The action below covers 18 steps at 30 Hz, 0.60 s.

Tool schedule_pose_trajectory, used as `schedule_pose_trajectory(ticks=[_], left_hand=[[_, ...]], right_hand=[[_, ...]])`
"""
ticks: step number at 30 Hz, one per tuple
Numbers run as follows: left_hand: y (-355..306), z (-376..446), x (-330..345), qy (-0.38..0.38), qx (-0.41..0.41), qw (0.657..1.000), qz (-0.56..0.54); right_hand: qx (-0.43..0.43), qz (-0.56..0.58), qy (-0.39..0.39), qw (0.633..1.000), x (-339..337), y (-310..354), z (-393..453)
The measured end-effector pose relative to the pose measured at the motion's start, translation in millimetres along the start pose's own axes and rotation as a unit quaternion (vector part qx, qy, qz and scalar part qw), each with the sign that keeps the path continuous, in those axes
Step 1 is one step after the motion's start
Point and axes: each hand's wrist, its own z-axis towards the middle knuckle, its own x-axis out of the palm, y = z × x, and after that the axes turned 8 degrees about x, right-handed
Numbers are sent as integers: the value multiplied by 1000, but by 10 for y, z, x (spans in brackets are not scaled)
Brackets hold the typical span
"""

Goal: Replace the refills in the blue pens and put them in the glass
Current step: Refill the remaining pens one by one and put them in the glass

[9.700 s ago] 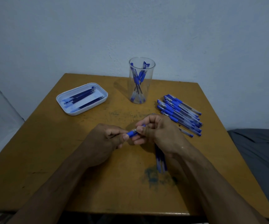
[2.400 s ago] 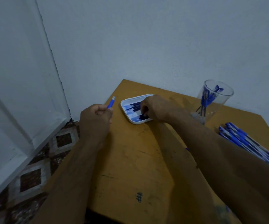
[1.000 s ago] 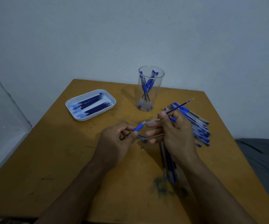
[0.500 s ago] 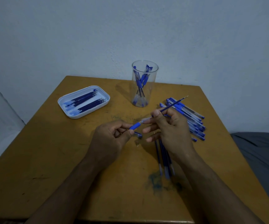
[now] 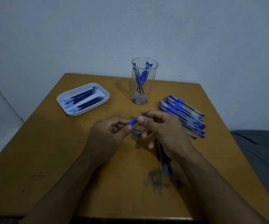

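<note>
Table point(image 5: 49, 159) of worn yellow-brown wood fills most of the view, with a blue ink smear near its front edge. Both forearms reach in from below and the hands meet over its middle. Left hand point(image 5: 108, 136) has its fingers and thumb curled round a pen barrel point(image 5: 133, 122), gripping it by the blue sleeve at its end. Right hand point(image 5: 163, 131) pinches a thin dark refill point(image 5: 146, 113) between thumb and forefinger right at the mouth of that barrel; how far the refill sits inside cannot be told. White tray point(image 5: 69, 110) lies at the back left, holding two bundles of dark refills. Glass point(image 5: 144, 81) stands upright at the back centre, with several blue pens leaning inside it. Pile of pens point(image 5: 185, 113) lies flat on the right side, just beyond the right hand. Few loose refills point(image 5: 164, 160) lie on the wood under the right wrist. Small blue piece point(image 5: 137, 131) rests on the wood just below the hands.
</note>
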Motion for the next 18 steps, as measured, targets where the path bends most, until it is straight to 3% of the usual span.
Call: schedule_pose_trajectory(ticks=[3, 7, 13, 15, 18], left_hand=[[-10, 23, -53, -34, -25, 999, -15], [6, 46, -98, -55, -58, 996, -29], [8, 39, -93, -49, -68, 996, -16], [-6, 31, -85, -39, -67, 997, -10], [-26, 29, -92, -24, -65, 997, -15]], right_hand=[[-35, -176, -27, 983, -35, 10, -9], [-61, -473, 29, 879, -11, 0, -19], [-54, -598, 49, 798, 109, 1, -8], [-44, -591, 57, 803, 110, -2, -6], [-63, -415, -8, 908, 43, -32, 14]])
